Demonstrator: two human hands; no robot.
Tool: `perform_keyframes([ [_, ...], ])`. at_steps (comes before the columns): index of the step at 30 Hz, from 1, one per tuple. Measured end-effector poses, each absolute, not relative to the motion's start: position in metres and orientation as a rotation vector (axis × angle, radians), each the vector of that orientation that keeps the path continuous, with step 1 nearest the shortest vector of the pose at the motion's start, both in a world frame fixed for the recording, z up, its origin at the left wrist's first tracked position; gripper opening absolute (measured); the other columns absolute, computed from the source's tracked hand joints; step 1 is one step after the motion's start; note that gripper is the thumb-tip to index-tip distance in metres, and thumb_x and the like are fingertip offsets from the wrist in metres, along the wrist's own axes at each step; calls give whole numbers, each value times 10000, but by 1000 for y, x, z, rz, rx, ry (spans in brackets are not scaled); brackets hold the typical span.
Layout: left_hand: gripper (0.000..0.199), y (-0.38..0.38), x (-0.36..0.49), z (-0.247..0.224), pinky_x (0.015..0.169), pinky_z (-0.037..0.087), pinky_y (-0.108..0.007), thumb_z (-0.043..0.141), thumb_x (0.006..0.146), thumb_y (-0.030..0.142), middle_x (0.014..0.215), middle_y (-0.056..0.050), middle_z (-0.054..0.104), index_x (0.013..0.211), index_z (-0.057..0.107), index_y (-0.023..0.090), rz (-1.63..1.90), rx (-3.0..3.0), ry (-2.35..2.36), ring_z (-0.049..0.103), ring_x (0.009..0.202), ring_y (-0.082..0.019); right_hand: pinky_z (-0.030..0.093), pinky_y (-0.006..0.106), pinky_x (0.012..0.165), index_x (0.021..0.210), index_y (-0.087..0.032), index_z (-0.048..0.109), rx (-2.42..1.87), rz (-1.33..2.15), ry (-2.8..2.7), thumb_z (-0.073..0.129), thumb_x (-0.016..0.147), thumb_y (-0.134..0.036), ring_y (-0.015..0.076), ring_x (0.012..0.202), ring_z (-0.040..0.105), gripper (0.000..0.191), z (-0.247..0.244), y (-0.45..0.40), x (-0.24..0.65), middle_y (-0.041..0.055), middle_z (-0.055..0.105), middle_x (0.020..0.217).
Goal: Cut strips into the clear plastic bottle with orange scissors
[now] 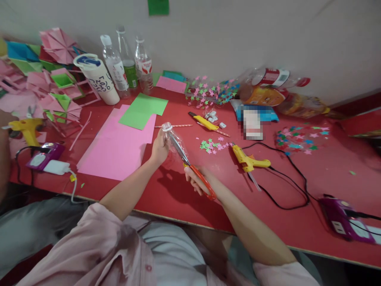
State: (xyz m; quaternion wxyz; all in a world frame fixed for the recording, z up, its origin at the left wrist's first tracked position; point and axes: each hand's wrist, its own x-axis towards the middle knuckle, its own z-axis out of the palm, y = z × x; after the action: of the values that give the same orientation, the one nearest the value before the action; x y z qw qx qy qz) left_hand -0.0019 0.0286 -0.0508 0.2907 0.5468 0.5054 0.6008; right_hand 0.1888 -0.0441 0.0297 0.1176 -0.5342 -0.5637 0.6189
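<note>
Holding the clear bottle (181,143) near its neck in the left hand (160,147), above the red table (181,202). Gripping the scissors (181,153) in the right hand (195,181), pointing along the bottle; cannot tell if inside it or over it. To the left, can see pink paper (113,147) with a green sheet (145,111) on top; to the right, stars (212,146), a yellow cutter (205,121) and a glue gun (249,161).

Paper sheets (110,147) lie on the desk (166,202) left of the scissors (195,171), a cup (104,85) and bottles (145,68) behind the sheets. Right of the scissors lies a glue gun (248,162), a cutter (206,122) behind it to the left, a power strip (342,218) farther right.
</note>
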Motion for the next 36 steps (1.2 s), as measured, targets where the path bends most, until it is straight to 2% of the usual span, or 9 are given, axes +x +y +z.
perform_keyframes([
  [4,216,30,-2,-53,663,456,-319,568,878,293,747,17,589,1086,561,234,1599,1451,1404,530,625,-146,368,200,354,634,-223,475,-1611,1751,-1689,547,883,-679,82,288,417,524,28,-45,189,-80,415,369],
  [9,307,32,-2,-57,743,486,-358,585,874,301,764,7,598,1172,568,231,1607,1454,1396,577,700,-170,328,198,301,645,-231,465,-1812,1674,-1691,593,903,-608,80,254,355,475,30,-44,185,-110,338,346],
  [15,272,31,-3,-58,670,464,-331,568,864,234,630,55,508,1135,570,231,1573,1427,1410,501,581,-142,271,178,305,619,-229,421,-1939,1638,-1664,670,896,-528,60,249,328,478,29,-42,179,-117,315,325],
  [19,241,29,-2,-54,678,471,-339,560,866,225,668,31,545,1105,586,228,1581,1414,1394,535,619,-157,308,210,315,626,-240,419,-1887,1649,-1685,667,883,-565,82,262,367,483,29,-43,181,-108,326,342],
  [25,224,28,-1,-52,685,477,-336,614,867,286,704,25,553,1085,593,235,1591,1389,1408,548,648,-154,287,212,310,643,-245,424,-1744,1698,-1641,637,840,-678,81,262,355,521,30,-45,187,-108,329,346],
  [28,225,30,-2,-53,718,507,-343,594,902,330,789,-3,614,1106,589,236,1595,1383,1399,583,699,-158,373,209,356,660,-230,482,-1575,1826,-1619,577,824,-757,76,267,380,560,34,-45,191,-105,372,353],
  [31,226,36,-5,-52,781,541,-371,588,929,406,878,-36,642,1085,581,242,1648,1352,1341,634,793,-178,518,244,510,694,-212,533,-1446,1946,-1646,506,858,-771,82,304,441,584,37,-46,193,-90,436,362],
  [36,357,41,-10,-46,750,565,-368,595,912,567,867,-33,627,1069,532,252,1725,1322,1186,653,772,-174,543,275,591,702,-210,535,-1419,1955,-1714,474,908,-735,90,318,446,567,36,-47,195,-93,431,343],
])
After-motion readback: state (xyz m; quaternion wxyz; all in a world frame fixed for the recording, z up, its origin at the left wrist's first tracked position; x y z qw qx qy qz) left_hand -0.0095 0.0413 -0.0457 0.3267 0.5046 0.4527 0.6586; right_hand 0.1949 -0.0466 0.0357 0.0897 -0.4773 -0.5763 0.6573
